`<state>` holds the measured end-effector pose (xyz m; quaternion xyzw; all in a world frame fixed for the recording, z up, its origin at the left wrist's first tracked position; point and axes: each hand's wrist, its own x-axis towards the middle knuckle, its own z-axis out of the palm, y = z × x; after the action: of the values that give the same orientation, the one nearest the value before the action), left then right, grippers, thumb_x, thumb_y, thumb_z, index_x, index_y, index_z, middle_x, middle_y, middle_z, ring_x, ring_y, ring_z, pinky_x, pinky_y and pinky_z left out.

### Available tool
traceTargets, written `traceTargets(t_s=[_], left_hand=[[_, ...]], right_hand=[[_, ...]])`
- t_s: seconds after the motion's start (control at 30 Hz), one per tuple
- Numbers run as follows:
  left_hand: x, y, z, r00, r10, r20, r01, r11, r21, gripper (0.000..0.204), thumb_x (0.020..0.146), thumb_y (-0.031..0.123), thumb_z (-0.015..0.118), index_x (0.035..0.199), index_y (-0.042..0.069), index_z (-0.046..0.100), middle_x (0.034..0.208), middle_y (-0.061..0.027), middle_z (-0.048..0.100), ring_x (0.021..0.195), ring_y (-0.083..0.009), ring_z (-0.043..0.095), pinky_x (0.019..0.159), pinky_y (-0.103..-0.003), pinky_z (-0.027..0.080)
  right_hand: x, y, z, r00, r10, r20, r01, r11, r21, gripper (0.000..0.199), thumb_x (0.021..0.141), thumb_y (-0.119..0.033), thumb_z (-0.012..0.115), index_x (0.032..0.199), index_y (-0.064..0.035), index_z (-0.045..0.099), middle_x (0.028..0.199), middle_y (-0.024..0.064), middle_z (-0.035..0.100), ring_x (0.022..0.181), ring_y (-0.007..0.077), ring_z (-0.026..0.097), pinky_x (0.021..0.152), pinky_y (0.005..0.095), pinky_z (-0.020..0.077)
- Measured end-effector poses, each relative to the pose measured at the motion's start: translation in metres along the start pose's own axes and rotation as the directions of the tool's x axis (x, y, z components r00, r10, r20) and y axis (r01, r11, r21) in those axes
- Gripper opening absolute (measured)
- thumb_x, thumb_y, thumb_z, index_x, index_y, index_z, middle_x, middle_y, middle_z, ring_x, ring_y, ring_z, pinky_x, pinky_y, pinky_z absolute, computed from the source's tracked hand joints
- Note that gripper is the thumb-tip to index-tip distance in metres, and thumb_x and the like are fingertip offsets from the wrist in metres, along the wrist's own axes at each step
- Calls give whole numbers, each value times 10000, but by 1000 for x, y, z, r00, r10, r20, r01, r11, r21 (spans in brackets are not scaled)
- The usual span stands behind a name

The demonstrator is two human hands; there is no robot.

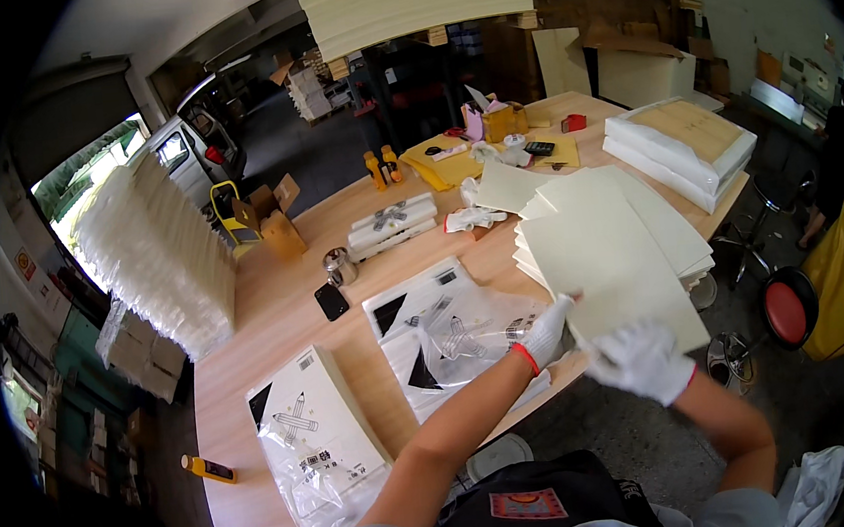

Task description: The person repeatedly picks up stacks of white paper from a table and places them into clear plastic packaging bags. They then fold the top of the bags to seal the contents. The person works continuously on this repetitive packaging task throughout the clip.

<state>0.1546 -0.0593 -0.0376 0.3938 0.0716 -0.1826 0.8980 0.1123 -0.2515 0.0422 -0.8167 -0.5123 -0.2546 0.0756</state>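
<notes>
My left hand (547,335), in a white glove with a red cuff, is closed at the near left edge of a cream paper sheet (617,256). Its thumb lies by the edge, and the other fingers are partly hidden. Motion blurs my gloved right hand (643,360) at the sheet's lower end, so its grip is unclear. More cream sheets (664,217) lie fanned out beneath and beyond. Left of my left hand, a clear plastic bag (458,336) printed with crossed pencils rests on other printed packs. A filled pack (316,423) of the same print lies further left.
On the wooden table (243,395) are a phone (331,302), a metal jar (339,266), wrapped rolls (392,226), and a yellow bottle (208,470) at the left edge. A wrapped stack (683,150) sits far right. Tall plastic-wrapped stacks (155,252) rise at left; a stool (789,307) stands at right.
</notes>
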Motion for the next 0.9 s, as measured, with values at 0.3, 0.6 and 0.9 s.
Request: traceTargets(t_s=[0.3,0.6,0.9], left_hand=[[-58,46,-66,993,-64,-101,109,823,558,209,858,154,526,938,-13,622,914,-124,638,812,-212,636,661,-331,510],[-111,-25,22,915,351,197,-125,-218,968,781,756,306,608,1405,71,243,1156,-291,530,1060,-388,550,891,-411,450],[-154,95,-70,830,529,-179,-406,792,456,469,913,220,480,1344,38,440,1066,-133,626,591,-131,581,703,-230,476]], right_hand=[[-78,45,53,637,612,470,-530,-95,842,489,860,-200,605,1309,-66,466,1203,79,560,1034,186,563,890,325,448],[-20,-45,101,486,792,369,-622,17,783,457,854,-347,603,1175,-23,569,1062,135,638,974,235,603,849,349,448],[-11,-39,17,927,265,265,-302,947,110,239,827,-313,567,802,-81,617,737,143,585,660,325,604,557,463,479]])
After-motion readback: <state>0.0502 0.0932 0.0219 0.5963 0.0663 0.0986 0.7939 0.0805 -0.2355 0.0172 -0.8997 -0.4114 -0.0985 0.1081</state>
